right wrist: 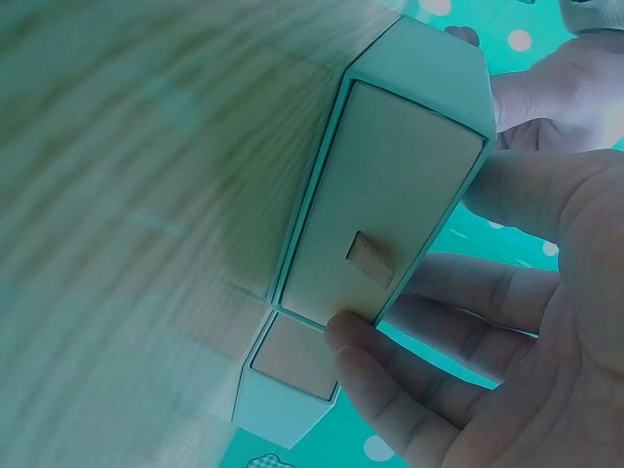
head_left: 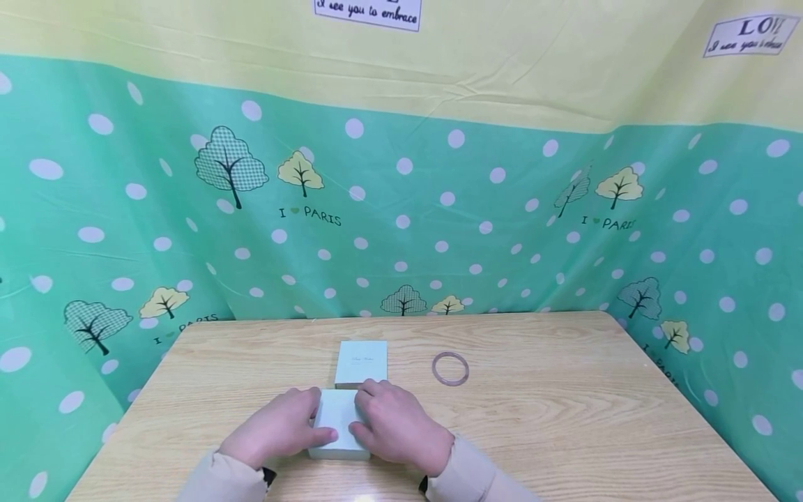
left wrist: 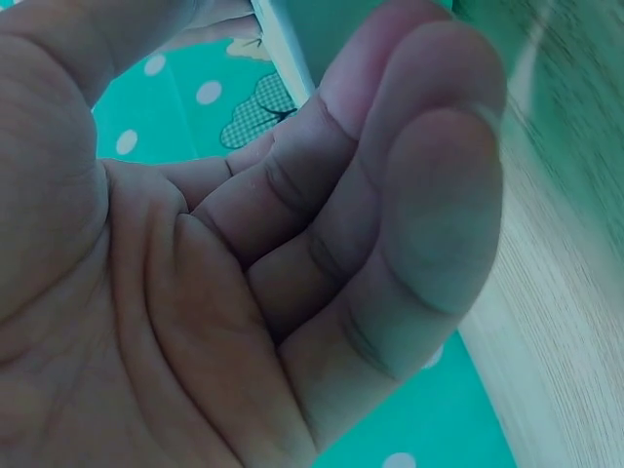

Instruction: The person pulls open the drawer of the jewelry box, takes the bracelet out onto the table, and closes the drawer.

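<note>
A pale mint drawer box [head_left: 339, 411] lies on the wooden table between both hands. My left hand [head_left: 276, 427] holds its left side, thumb on the top face; in the left wrist view the left fingers [left wrist: 429, 214] are bent, with part of the box [left wrist: 317, 34] at the upper edge. My right hand [head_left: 396, 424] grips the right side, its thumb on top and its fingers at the far right corner. In the right wrist view the box's drawer front [right wrist: 385, 195] sits flush in its sleeve and bears a small ribbon pull tab [right wrist: 370, 261].
Right behind the held box stands a second mint box [head_left: 362, 362] with small lettering on top. A mauve bangle [head_left: 450, 369] lies to its right on the table [head_left: 564, 404]. A green and yellow patterned cloth [head_left: 401, 209] hangs around the table's back and sides.
</note>
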A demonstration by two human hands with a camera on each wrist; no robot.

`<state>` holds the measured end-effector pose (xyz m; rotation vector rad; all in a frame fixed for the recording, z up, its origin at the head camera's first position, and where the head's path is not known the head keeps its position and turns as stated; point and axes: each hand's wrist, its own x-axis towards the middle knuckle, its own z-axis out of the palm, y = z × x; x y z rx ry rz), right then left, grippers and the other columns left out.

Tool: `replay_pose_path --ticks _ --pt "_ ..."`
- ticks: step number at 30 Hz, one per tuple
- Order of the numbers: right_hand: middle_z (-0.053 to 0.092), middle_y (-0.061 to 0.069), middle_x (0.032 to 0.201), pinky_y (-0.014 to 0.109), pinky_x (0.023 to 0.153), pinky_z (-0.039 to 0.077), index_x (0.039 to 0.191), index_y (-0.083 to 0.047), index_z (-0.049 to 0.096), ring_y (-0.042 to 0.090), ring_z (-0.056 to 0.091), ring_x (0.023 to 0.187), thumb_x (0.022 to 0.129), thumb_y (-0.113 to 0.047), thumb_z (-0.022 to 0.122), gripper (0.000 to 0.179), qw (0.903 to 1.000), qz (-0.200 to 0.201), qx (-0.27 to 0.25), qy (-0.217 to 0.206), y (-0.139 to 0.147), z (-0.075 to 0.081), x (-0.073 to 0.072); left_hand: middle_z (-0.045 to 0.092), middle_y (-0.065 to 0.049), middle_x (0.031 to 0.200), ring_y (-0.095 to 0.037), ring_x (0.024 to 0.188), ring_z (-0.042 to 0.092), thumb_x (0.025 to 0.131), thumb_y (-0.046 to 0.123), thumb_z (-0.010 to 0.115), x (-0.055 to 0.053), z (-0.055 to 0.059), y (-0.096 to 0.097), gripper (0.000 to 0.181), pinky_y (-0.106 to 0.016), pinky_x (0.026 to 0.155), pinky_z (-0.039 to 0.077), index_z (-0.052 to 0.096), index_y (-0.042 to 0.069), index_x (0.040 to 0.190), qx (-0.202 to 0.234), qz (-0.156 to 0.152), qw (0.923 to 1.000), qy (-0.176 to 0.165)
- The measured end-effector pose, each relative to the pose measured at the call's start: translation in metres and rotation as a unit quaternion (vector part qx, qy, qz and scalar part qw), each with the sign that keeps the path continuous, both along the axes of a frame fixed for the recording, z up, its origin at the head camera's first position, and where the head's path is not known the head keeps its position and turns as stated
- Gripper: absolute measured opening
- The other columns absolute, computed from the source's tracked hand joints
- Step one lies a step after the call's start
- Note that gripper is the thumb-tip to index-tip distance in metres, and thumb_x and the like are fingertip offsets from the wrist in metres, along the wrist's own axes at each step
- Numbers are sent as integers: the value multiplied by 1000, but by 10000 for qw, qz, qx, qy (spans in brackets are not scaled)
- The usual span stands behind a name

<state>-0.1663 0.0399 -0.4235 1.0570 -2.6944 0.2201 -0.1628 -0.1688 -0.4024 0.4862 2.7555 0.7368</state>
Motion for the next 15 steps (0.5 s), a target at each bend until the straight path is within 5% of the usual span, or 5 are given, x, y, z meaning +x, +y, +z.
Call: replay_pose_path --ticks 15 --pt "57 -6 91 18 59 43 91 -13 65 6 48 71 88 -36 65 23 10000 -4 22 54 6 1 2 53 2 68 -14 57 48 78 40 77 2 -3 5 47 -28 47 41 59 2 97 38 -114 9998 167"
